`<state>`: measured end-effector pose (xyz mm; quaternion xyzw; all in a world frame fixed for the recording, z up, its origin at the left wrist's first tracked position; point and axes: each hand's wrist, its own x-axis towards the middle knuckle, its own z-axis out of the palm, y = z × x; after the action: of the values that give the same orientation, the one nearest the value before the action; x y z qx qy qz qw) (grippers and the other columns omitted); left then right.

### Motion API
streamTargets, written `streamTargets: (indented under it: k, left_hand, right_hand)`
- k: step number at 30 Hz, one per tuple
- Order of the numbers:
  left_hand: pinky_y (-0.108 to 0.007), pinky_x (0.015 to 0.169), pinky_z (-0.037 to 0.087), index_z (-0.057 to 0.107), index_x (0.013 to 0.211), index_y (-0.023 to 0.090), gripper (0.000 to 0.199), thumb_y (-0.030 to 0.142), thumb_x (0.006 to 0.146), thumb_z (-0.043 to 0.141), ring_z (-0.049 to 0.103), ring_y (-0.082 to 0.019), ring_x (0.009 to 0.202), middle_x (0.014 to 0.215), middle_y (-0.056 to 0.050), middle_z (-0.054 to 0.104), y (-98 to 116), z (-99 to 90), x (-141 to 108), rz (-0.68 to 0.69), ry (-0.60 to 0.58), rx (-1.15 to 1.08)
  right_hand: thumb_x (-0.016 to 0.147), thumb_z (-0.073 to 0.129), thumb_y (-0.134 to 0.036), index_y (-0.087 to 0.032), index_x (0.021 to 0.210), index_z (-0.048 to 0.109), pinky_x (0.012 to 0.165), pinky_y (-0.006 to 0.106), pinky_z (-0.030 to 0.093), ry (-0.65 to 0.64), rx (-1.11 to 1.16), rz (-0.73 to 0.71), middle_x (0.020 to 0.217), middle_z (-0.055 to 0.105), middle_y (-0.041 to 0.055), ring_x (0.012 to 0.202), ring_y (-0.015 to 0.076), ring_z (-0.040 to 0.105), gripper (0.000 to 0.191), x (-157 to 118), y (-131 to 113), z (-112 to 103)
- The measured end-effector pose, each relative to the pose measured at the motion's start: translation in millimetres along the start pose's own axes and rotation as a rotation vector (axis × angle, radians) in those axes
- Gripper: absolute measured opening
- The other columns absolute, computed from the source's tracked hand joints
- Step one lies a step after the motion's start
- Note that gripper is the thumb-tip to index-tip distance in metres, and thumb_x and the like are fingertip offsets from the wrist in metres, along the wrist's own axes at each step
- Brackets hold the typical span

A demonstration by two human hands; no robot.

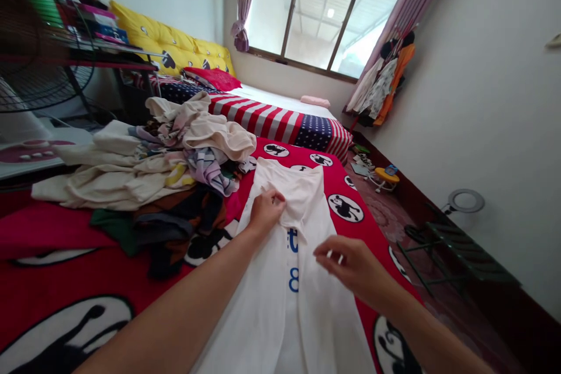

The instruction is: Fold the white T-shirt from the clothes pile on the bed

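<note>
My white shirt (307, 304) lies long on the red bed cover (74, 228), pointing away from me. My left hand (266, 211) pinches it; my right hand (350, 266) is half open just above it.

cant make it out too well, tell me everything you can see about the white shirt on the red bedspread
The white shirt is thin, soft-looking cloth with blue print down its middle: a letter and what may be an 8. It lies lengthwise on the red bedspread, its top end folded back over itself. The left hand pinches the fold; the right hand sits just above the cloth, and whether it touches cannot be told.
</note>
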<state>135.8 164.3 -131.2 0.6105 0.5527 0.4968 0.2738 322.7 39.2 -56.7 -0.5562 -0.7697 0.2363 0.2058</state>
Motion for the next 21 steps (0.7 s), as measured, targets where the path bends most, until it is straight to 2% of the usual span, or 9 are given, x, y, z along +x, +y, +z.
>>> streamTargets:
  k: [3,5,7,9,12,14,16,19,21]
  left_hand:
    - [-0.028,0.082,0.05,0.07,0.081,0.019,0.021,0.006,0.069,0.058,0.065,-0.018,0.087,0.092,-0.004,0.069,-1.2,2.1,-5.0,0.113,0.016,0.008]
    - [-0.028,0.093,0.047,0.072,0.086,0.019,0.03,0.001,0.069,0.056,0.062,-0.018,0.102,0.109,-0.006,0.066,-2.3,2.9,-6.5,0.165,0.021,-0.017]
    - [-0.029,0.099,0.044,0.073,0.092,0.021,0.034,0.001,0.071,0.055,0.06,-0.019,0.11,0.119,-0.006,0.063,-3.4,3.1,-6.8,0.184,0.012,-0.017]
    - [-0.03,0.099,0.044,0.073,0.097,0.021,0.037,0.001,0.072,0.055,0.059,-0.019,0.11,0.12,-0.007,0.062,-4.2,3.0,-6.6,0.183,-0.002,0.001]
    - [-0.03,0.095,0.047,0.072,0.099,0.021,0.039,0.001,0.072,0.053,0.061,-0.019,0.105,0.113,-0.007,0.062,-4.0,3.0,-6.3,0.168,-0.007,0.035]
    - [-0.03,0.091,0.049,0.073,0.098,0.02,0.039,0.001,0.072,0.051,0.062,-0.019,0.099,0.107,-0.007,0.062,-2.8,3.0,-6.5,0.147,-0.009,0.054]
    - [-0.029,0.09,0.049,0.073,0.096,0.02,0.039,0.002,0.071,0.05,0.062,-0.018,0.095,0.104,-0.006,0.062,-0.7,2.6,-6.8,0.121,-0.016,0.072]
    - [-0.028,0.089,0.049,0.073,0.097,0.02,0.039,0.003,0.072,0.048,0.062,-0.018,0.094,0.104,-0.006,0.06,2.9,1.6,-7.5,0.089,0.003,0.095]
    - [-0.027,0.088,0.05,0.072,0.1,0.021,0.041,0.003,0.073,0.047,0.062,-0.018,0.095,0.107,-0.007,0.059,4.7,0.5,-7.8,0.074,0.046,0.12]
  right_hand:
    - [0.077,0.061,-0.029,-0.015,0.085,0.071,0.053,0.021,0.045,0.215,0.095,0.031,0.068,0.067,0.0035,0.058,0.0131,0.061,0.019,76.1,22.2,-14.6]
    - [0.078,0.059,-0.025,-0.013,0.09,0.069,0.052,0.02,0.045,0.301,0.117,0.071,0.074,0.069,0.005,0.063,0.0134,0.064,0.02,124.2,32.6,-18.1]
    - [0.08,0.055,-0.021,-0.012,0.097,0.067,0.053,0.019,0.046,0.311,0.068,0.117,0.077,0.068,0.0052,0.063,0.0121,0.064,0.023,164.1,38.1,-15.8]
    - [0.079,0.055,-0.018,-0.012,0.102,0.067,0.053,0.019,0.046,0.266,0.003,0.145,0.07,0.067,0.0028,0.056,0.0106,0.062,0.026,193.7,40.6,-8.8]
    - [0.068,0.067,-0.014,-0.017,0.099,0.07,0.052,0.02,0.044,0.176,-0.077,0.146,0.06,0.063,-0.0017,0.05,0.0105,0.057,0.032,219.3,42.8,4.9]
    - [0.059,0.072,-0.011,-0.02,0.088,0.073,0.055,0.021,0.043,0.143,-0.138,0.136,0.058,0.062,-0.0031,0.053,0.0113,0.057,0.03,226.8,43.7,11.8]
    - [0.056,0.073,-0.011,-0.021,0.072,0.072,0.056,0.021,0.041,0.137,-0.187,0.129,0.055,0.062,-0.003,0.055,0.0121,0.057,0.019,230.0,43.7,14.8]
    - [0.06,0.069,-0.014,-0.019,0.061,0.066,0.053,0.022,0.04,0.167,-0.219,0.128,0.05,0.059,-0.0023,0.049,0.0121,0.055,0.006,232.3,41.3,14.0]
    - [0.071,0.06,-0.018,-0.018,0.071,0.065,0.053,0.022,0.041,0.24,-0.212,0.116,0.053,0.062,-0.0013,0.046,0.0116,0.055,0.005,234.0,39.6,13.7]
